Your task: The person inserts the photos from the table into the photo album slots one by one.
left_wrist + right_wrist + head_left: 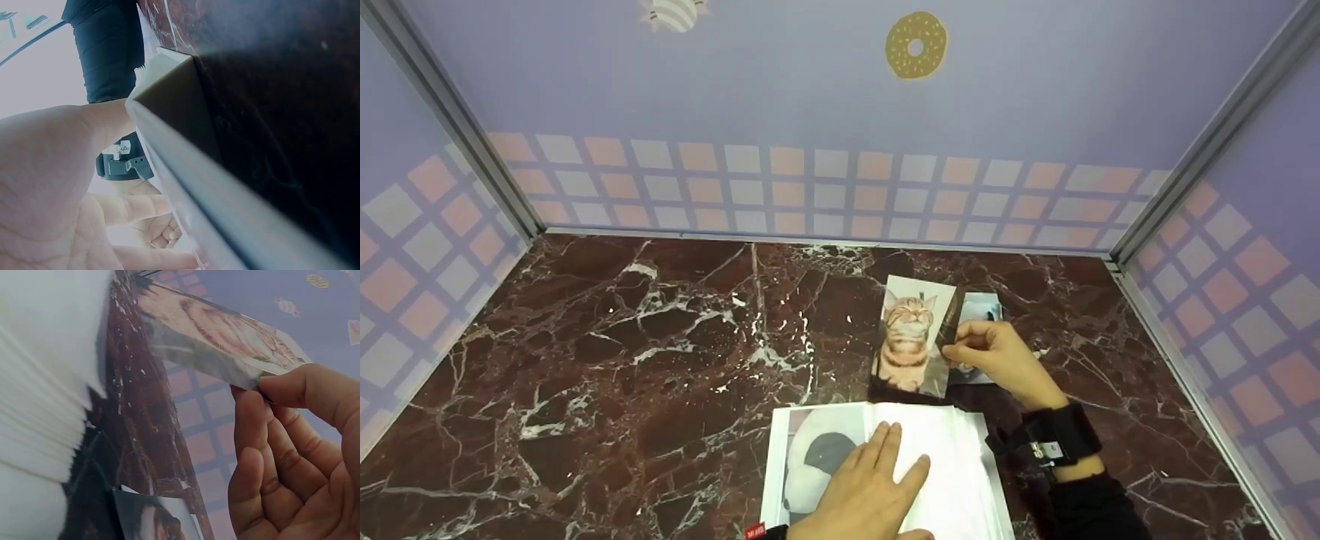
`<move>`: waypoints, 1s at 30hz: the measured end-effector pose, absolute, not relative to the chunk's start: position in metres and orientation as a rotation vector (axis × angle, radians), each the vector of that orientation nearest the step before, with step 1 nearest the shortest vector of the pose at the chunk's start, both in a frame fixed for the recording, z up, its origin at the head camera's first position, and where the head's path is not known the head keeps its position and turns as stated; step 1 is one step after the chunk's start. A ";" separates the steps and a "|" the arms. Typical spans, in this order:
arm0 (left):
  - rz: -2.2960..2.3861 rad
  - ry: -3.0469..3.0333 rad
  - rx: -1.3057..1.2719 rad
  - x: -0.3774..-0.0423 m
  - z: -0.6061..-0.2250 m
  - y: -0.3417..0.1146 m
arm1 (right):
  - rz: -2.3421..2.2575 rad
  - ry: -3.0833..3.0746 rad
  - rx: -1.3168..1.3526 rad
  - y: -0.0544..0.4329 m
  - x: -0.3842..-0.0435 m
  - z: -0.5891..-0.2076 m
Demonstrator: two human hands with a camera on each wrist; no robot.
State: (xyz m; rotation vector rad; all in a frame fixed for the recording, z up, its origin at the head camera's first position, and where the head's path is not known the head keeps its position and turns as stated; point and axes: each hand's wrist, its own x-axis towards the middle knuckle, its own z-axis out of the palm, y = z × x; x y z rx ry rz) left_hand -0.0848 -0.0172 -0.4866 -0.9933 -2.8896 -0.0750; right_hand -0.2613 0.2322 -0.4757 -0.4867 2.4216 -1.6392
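A photo of a tabby cat [911,337] is raised above the table, its right edge pinched between thumb and fingers of my right hand [1009,364]. The right wrist view shows the same cat photo [225,337] tilted, gripped at one edge by the right hand [298,444]. Below it lies an open photo album [945,480], with a picture of a grey and white shape [817,457] on its left page. My left hand [866,491] rests on the album with fingers extended, across the middle fold. In the left wrist view the left hand [67,185] is beside the album's edge [191,152].
Other photos [981,307] lie on the marbled table [660,375], partly hidden behind the right hand. Purple panels [810,90] with a checked band stand at the back and both sides. The right wrist view also shows a loose photo [157,517] near the album pages [45,410].
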 end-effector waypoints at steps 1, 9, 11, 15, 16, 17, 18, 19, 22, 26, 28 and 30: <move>-0.086 -2.903 -0.992 -0.085 -0.486 -0.017 | -1.633 2.418 -0.493 0.231 -0.261 -0.477; -0.106 -2.948 -1.004 -0.086 -0.485 -0.018 | -1.659 2.312 -0.476 0.225 -0.260 -0.484; -0.103 -2.941 -1.006 -0.086 -0.485 -0.018 | -1.662 2.303 -0.474 0.225 -0.260 -0.486; -0.087 -2.913 -1.011 -0.085 -0.486 -0.018 | -1.663 2.282 -0.462 0.225 -0.261 -0.489; -0.082 -2.907 -1.011 -0.085 -0.486 -0.018 | -1.664 2.278 -0.460 0.226 -0.261 -0.490; -0.079 -2.904 -1.011 -0.085 -0.486 -0.018 | -1.663 2.277 -0.457 0.226 -0.262 -0.491; -0.075 -2.900 -1.011 -0.085 -0.487 -0.018 | -1.665 2.275 -0.452 0.227 -0.262 -0.491; -0.073 -2.898 -1.011 -0.085 -0.487 -0.018 | -1.667 2.276 -0.444 0.227 -0.262 -0.492; -0.064 -2.890 -1.008 -0.085 -0.488 -0.018 | -1.674 2.280 -0.426 0.228 -0.263 -0.492; -0.064 -2.886 -1.002 -0.085 -0.489 -0.018 | -1.681 2.269 -0.433 0.228 -0.263 -0.493; -0.071 -2.895 -1.002 -0.085 -0.488 -0.018 | -1.683 2.258 -0.445 0.228 -0.263 -0.493; -0.077 -2.908 -1.004 -0.084 -0.487 -0.018 | -1.685 2.244 -0.450 0.227 -0.263 -0.493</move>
